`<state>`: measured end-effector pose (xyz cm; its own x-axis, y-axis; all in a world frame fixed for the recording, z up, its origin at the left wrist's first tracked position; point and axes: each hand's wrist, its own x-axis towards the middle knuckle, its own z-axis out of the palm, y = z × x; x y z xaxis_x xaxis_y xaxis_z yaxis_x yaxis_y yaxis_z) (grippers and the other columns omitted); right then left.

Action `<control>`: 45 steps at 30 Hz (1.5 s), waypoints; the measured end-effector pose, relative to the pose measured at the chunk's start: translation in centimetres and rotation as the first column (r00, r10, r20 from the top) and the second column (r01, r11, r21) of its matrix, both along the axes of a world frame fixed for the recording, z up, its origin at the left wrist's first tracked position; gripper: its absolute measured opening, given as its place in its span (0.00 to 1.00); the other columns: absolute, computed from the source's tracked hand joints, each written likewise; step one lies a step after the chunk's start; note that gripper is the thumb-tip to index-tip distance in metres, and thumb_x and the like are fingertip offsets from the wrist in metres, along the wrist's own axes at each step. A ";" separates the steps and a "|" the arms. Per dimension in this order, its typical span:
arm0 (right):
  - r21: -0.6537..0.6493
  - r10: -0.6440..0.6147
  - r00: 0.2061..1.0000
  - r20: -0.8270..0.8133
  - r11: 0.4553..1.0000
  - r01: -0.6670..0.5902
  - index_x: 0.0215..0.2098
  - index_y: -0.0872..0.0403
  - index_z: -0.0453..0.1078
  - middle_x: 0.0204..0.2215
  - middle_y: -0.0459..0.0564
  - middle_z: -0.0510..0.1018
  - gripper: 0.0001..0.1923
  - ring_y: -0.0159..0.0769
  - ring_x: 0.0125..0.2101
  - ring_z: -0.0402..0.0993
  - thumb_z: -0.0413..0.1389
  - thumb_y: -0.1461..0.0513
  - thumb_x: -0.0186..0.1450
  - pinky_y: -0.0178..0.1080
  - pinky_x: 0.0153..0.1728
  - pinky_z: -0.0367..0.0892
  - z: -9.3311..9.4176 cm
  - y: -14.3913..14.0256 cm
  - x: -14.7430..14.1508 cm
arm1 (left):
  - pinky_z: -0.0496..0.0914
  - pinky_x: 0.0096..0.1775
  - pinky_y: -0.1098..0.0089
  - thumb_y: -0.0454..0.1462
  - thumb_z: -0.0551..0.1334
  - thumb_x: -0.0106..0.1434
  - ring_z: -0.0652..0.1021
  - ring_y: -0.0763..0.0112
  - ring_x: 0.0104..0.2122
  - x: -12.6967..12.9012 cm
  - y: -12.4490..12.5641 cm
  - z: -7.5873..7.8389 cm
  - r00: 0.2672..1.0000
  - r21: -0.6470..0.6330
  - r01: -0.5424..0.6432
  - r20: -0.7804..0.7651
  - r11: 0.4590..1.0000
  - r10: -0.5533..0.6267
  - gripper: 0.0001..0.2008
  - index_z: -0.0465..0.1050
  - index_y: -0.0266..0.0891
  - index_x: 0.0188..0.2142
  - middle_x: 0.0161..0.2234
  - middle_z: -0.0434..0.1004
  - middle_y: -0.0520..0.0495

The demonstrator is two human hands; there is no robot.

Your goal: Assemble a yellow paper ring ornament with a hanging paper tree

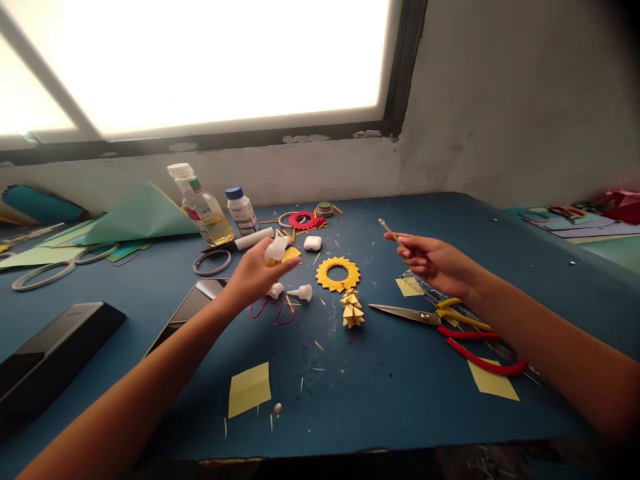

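Left hand (257, 270) clenched round a small white bottle (275, 249), raised above two white caps (295, 291) lying just below its fingers. Right hand (433, 261) pinches a thin stick (388, 229), tip up and away from the fingertips. Risk: a squeeze could drip onto the yellow paper ring (338, 273) between both hands. Scissors (440, 319) lie close under the right wrist and could snag it.

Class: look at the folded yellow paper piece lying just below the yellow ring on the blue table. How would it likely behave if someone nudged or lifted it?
The folded yellow paper piece is probably very light, being thin paper like the flat yellow square. It lies on its side, so a nudge would likely slide it, not roll it. Its stacked pointed folds look easy to crush, so a gentle pinch seems wise.
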<state>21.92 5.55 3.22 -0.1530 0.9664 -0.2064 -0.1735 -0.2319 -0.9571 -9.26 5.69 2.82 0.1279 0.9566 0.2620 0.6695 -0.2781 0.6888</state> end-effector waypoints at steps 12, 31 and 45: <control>-0.048 0.184 0.978 0.096 0.982 -0.180 0.46 0.54 0.72 0.20 0.38 0.53 0.16 0.22 0.17 0.44 0.58 0.63 0.59 0.24 0.12 0.45 -0.9 -1.4 -1.7 | 0.65 0.30 0.70 0.54 0.64 0.51 0.73 0.64 0.32 0.5 -1.1 -0.4 0.921 -0.201 0.212 -0.286 0.956 -0.264 0.23 0.73 0.39 0.37 0.31 0.74 0.48; -0.123 0.163 0.968 -0.190 0.974 -0.188 0.30 0.57 0.66 0.25 0.40 0.63 0.08 0.17 0.17 0.43 0.61 0.62 0.59 0.22 0.13 0.43 1.1 -4.5 -5.3 | 0.72 0.36 0.69 0.37 0.71 0.47 0.76 0.69 0.36 4.7 -4.6 3.0 0.810 -0.016 0.431 0.447 0.902 -0.379 0.18 0.59 0.38 0.25 0.37 0.77 0.46; -0.073 0.279 0.937 -0.211 0.951 -0.300 0.36 0.52 0.71 0.16 0.35 0.50 0.15 0.20 0.17 0.38 0.65 0.55 0.54 0.26 0.14 0.38 1.3 -7.5 -7.0 | 0.69 0.35 0.75 0.34 0.70 0.50 0.73 0.75 0.35 6.9 -7.0 1.7 0.764 0.133 0.238 0.586 0.962 -0.270 0.16 0.60 0.38 0.25 0.33 0.72 0.51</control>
